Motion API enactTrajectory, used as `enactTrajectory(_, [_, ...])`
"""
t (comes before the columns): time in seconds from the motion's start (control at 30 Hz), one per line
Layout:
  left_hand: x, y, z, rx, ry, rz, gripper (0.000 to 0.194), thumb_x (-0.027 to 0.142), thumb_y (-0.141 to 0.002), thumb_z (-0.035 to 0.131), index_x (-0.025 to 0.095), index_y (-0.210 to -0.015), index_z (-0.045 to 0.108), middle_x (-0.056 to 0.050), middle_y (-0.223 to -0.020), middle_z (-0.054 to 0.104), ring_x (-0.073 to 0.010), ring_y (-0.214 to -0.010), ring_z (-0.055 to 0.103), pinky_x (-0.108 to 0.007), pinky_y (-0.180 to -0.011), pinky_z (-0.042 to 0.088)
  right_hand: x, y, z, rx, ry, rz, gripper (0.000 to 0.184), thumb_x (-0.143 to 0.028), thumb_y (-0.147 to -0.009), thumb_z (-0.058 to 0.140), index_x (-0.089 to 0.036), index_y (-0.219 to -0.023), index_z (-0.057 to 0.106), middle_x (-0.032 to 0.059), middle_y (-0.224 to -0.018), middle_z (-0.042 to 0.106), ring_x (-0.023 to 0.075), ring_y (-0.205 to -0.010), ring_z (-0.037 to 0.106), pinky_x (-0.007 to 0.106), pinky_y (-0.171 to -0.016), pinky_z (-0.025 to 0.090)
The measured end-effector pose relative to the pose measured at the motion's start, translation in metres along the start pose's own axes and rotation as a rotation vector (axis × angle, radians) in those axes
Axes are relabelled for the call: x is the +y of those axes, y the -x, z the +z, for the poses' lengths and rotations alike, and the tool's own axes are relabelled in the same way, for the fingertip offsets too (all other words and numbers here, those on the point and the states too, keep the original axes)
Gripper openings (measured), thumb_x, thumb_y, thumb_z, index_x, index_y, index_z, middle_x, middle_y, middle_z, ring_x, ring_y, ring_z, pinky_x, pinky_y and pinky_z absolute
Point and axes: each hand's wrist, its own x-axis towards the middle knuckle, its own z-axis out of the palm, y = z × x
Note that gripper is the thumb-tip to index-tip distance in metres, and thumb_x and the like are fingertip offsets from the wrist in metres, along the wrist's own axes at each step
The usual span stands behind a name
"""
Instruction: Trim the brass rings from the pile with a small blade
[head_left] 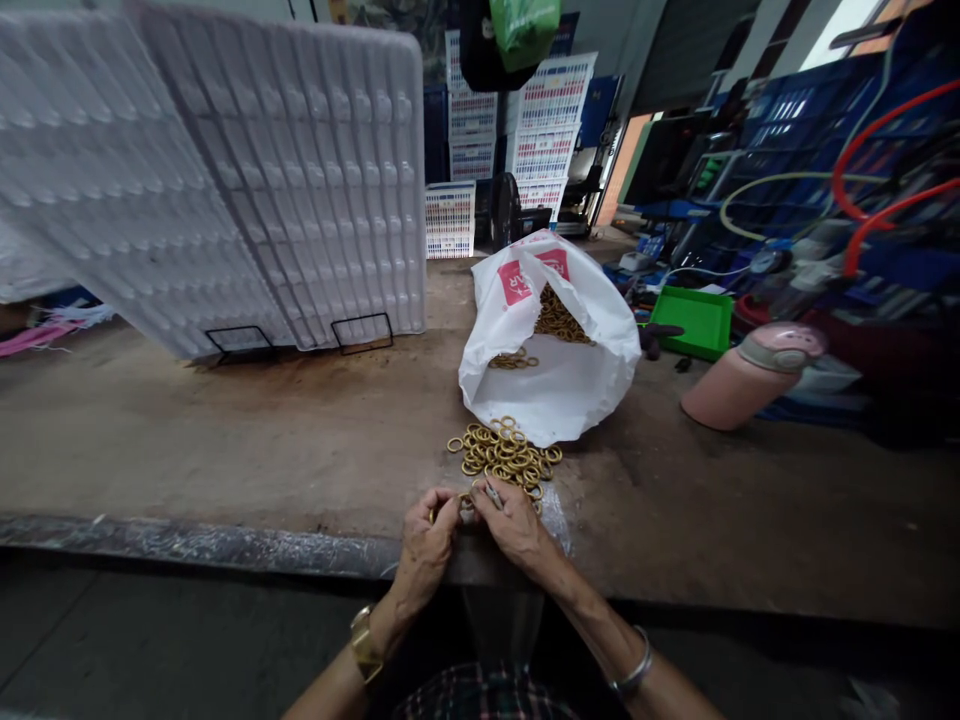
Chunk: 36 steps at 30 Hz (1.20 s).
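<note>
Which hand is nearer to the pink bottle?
Right. The right hand has the pink bottle ahead and to its right; the left hand is further left, farther from it.

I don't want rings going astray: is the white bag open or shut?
Open: the white bag has its mouth gaping wide, with gold-coloured rings showing inside.

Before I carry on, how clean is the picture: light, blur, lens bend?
Head view: dim overall, brighter at the upper-right opening, deep shadow below the bench; ring pile fairly readable, fine detail at the fingertips of the left hand and right hand soft; wide-angle stretch towards the edges, probably exaggerating the pink bottle's lean.
</note>
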Motion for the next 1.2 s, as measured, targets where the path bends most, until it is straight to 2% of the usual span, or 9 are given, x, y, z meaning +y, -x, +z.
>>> enactTrajectory(0.07, [-0.001, 0.0, 0.0, 0.003, -0.08, 0.095, 0.025, 0.041, -0.072, 0.058, 0.016, -0.071, 0.058, 0.004, -0.056, 0.049, -0.0069, -0.048, 0.04, -0.019, -0.046, 0.031, 0.0, -0.002, 0.002, 0.005, 0.017, 0.021, 0.031, -0.038, -0.081, 0.04, -0.018, -0.059, 0.047, -0.0052, -0.053, 0.042, 0.0088, -0.052, 0.038, 0.021, -0.052, 0.032])
enactTrajectory(0.13, [0.0, 0.001, 0.0, -0.009, -0.105, 0.116, 0.024, 0.04, -0.072, 0.059, 0.016, -0.071, 0.059, 0.004, -0.057, 0.05, -0.0072, -0.049, 0.041, -0.019, -0.047, 0.032, 0.002, -0.003, 0.004, 0.009, 0.039, 0.039, 0.031, -0.039, -0.08, 0.04, -0.018, -0.057, 0.044, -0.0057, -0.053, 0.039, 0.0086, -0.052, 0.036, 0.021, -0.052, 0.03])
enactTrajectory(0.33, [0.008, 0.006, 0.0, -0.205, 0.032, -0.207, 0.033, 0.05, -0.073, 0.056, 0.017, -0.079, 0.052, 0.006, -0.056, 0.047, -0.0045, -0.04, 0.037, -0.016, -0.037, 0.024, 0.004, -0.002, 0.004, 0.017, 0.053, 0.066, 0.028, -0.038, -0.079, 0.04, -0.018, -0.059, 0.045, -0.0054, -0.054, 0.04, 0.009, -0.053, 0.036, 0.022, -0.052, 0.029])
enactTrajectory(0.43, [0.008, 0.007, -0.001, -0.254, 0.115, -0.209, 0.032, 0.049, -0.072, 0.057, 0.018, -0.079, 0.05, 0.007, -0.058, 0.048, -0.0035, -0.04, 0.038, -0.015, -0.037, 0.024, 0.001, -0.001, 0.003, 0.006, 0.03, 0.051, 0.027, -0.036, -0.08, 0.039, -0.018, -0.061, 0.047, -0.0049, -0.056, 0.043, 0.009, -0.054, 0.038, 0.022, -0.053, 0.03])
enactTrajectory(0.73, [0.004, 0.009, -0.003, -0.279, 0.187, -0.18, 0.029, 0.045, -0.076, 0.056, 0.018, -0.078, 0.048, 0.007, -0.059, 0.047, -0.0025, -0.041, 0.036, -0.014, -0.038, 0.024, 0.0, -0.002, 0.003, 0.008, 0.005, 0.009, 0.027, -0.033, -0.081, 0.038, -0.019, -0.058, 0.044, -0.0047, -0.055, 0.042, 0.0098, -0.055, 0.041, 0.022, -0.054, 0.032])
enactTrajectory(0.87, [0.003, 0.01, -0.004, -0.277, 0.185, -0.175, 0.029, 0.045, -0.076, 0.056, 0.017, -0.077, 0.047, 0.007, -0.058, 0.046, -0.0025, -0.041, 0.036, -0.014, -0.038, 0.024, 0.003, -0.001, 0.004, 0.035, -0.017, 0.012, 0.025, -0.031, -0.082, 0.037, -0.019, -0.064, 0.05, -0.0021, -0.059, 0.051, 0.0112, -0.057, 0.048, 0.022, -0.057, 0.036])
enactTrajectory(0.93, [0.004, 0.01, -0.004, -0.267, 0.18, -0.17, 0.03, 0.046, -0.076, 0.056, 0.017, -0.076, 0.046, 0.007, -0.058, 0.047, -0.0027, -0.041, 0.036, -0.014, -0.037, 0.024, 0.006, 0.0, 0.003, 0.054, 0.042, 0.008, 0.023, -0.028, -0.082, 0.036, -0.019, -0.07, 0.052, -0.0008, -0.061, 0.054, 0.0119, -0.057, 0.05, 0.022, -0.056, 0.036])
enactTrajectory(1.03, [0.007, 0.01, -0.002, -0.251, 0.139, -0.151, 0.031, 0.047, -0.075, 0.055, 0.017, -0.075, 0.046, 0.007, -0.057, 0.047, -0.0029, -0.041, 0.036, -0.014, -0.038, 0.025, 0.01, 0.005, 0.002, 0.029, 0.26, -0.074, 0.014, -0.018, -0.076, 0.039, -0.02, -0.071, 0.052, -0.0003, -0.061, 0.055, 0.0126, -0.056, 0.049, 0.022, -0.055, 0.033])
enactTrajectory(1.2, [0.01, 0.01, 0.0, -0.229, 0.076, -0.138, 0.035, 0.051, -0.073, 0.055, 0.018, -0.074, 0.046, 0.007, -0.057, 0.047, -0.0036, -0.04, 0.035, -0.015, -0.038, 0.024, 0.012, 0.011, 0.002, -0.047, 0.474, -0.185, 0.019, -0.007, -0.065, 0.039, -0.02, -0.072, 0.051, 0.0013, -0.065, 0.058, 0.0134, -0.06, 0.051, 0.022, -0.056, 0.029])
